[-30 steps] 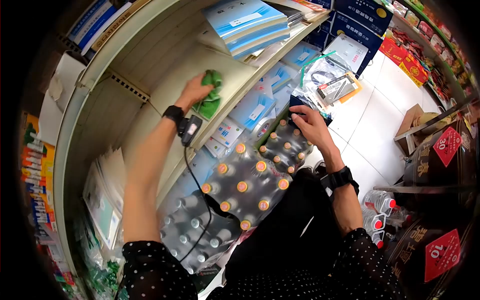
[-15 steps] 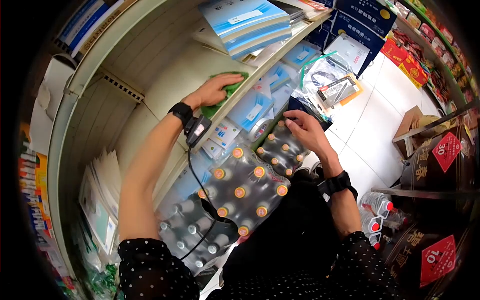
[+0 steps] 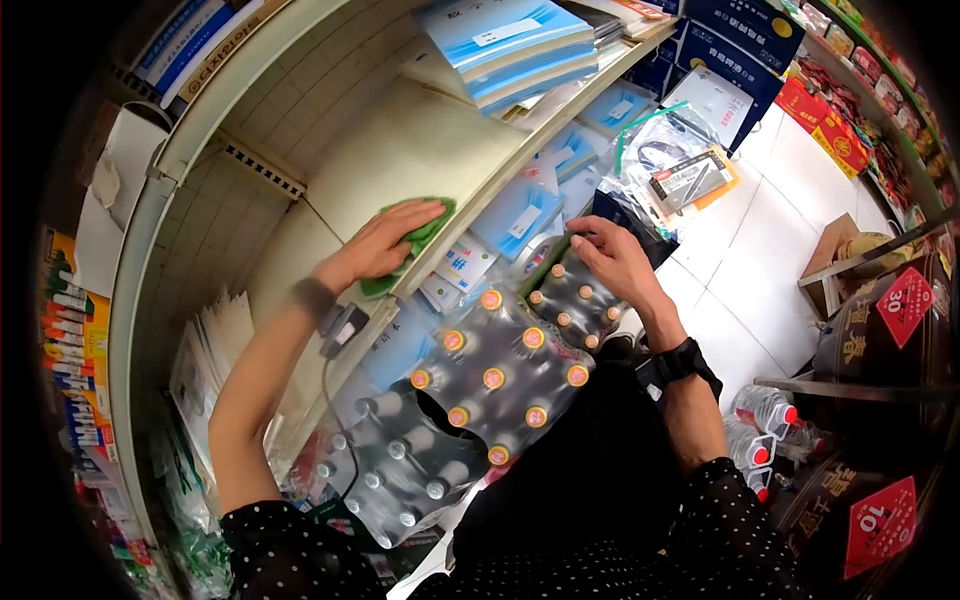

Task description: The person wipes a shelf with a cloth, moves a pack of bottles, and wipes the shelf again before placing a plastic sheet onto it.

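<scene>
My left hand [image 3: 375, 245] presses a green cloth [image 3: 425, 235] against a pale shelf board [image 3: 460, 155], near its front lip. The fingers lie over the cloth, hiding part of it. Lower down, my right hand [image 3: 615, 262] hovers with fingers loosely bent and apart, holding nothing. Its fingertips are right at the edge of a dark box and a green strip, above a small shrink-wrapped bottle pack [image 3: 575, 300]. Beside that sits a larger bottle pack with orange-ringed caps [image 3: 495, 378].
Blue-covered books [image 3: 520, 45] are stacked at the shelf's far end. A pack of silver-capped bottles [image 3: 395, 465] stands below the shelf front. Clear bags [image 3: 665, 155] with stationery lie beside dark blue boxes [image 3: 745, 45]. Water jugs [image 3: 755, 430] stand at right on white floor tiles [image 3: 740, 260].
My left hand has slid the green cloth along the shelf, toward me and to the left. My right hand stays near the same spot. The whole view has shifted slightly.
</scene>
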A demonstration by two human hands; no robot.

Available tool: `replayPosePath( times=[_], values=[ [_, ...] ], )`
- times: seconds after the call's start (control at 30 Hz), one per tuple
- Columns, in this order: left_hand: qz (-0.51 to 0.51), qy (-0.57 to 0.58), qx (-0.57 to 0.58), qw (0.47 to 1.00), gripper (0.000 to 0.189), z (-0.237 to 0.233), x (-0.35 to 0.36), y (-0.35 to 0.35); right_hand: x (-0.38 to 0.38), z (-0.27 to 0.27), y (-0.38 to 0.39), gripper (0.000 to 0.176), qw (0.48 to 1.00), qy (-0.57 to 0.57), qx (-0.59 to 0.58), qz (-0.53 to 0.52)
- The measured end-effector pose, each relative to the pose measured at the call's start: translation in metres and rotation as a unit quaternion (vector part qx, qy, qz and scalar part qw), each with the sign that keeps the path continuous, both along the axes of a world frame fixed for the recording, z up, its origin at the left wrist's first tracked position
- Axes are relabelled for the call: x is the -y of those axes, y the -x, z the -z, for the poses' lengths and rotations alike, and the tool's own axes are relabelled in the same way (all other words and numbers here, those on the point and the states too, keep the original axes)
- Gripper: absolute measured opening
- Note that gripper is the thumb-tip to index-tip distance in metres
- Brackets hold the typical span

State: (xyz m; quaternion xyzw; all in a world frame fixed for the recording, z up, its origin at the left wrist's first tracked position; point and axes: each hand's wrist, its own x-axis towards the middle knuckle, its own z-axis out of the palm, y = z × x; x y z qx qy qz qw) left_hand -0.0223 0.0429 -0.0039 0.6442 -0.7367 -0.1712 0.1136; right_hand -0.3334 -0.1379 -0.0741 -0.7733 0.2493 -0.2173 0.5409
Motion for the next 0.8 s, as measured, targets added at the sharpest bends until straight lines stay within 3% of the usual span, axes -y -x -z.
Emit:
replayPosePath(
  times=[0.33, 0.47, 0.57, 0.7, 0.8],
  values=[
    [-0.020, 0.105, 0.074, 0.992, 0.055, 0.035, 0.128, -0.004, -0.002, -0.002, -0.012, 0.031, 0.999, -0.038, -0.009, -0.013],
    [-0.110, 0.046, 0.090, 0.989, 0.051, 0.020, 0.147, -0.014, 0.005, -0.001, -0.011, 0.030, 0.999, -0.019, -0.043, 0.005],
    [-0.120, 0.116, 0.120, 0.979, 0.049, 0.035, 0.153, -0.044, 0.005, 0.002, -0.008, 0.030, 0.999, -0.013, -0.027, 0.016],
    [-0.127, 0.124, 0.065, 0.982, 0.050, 0.028, 0.144, -0.062, 0.006, 0.003, -0.007, 0.030, 0.999, -0.029, -0.040, 0.009],
    [-0.196, 0.085, 0.072, 0.974, 0.051, 0.034, 0.142, -0.096, 0.006, 0.004, -0.009, 0.031, 0.999, -0.012, -0.044, 0.010]
  ],
)
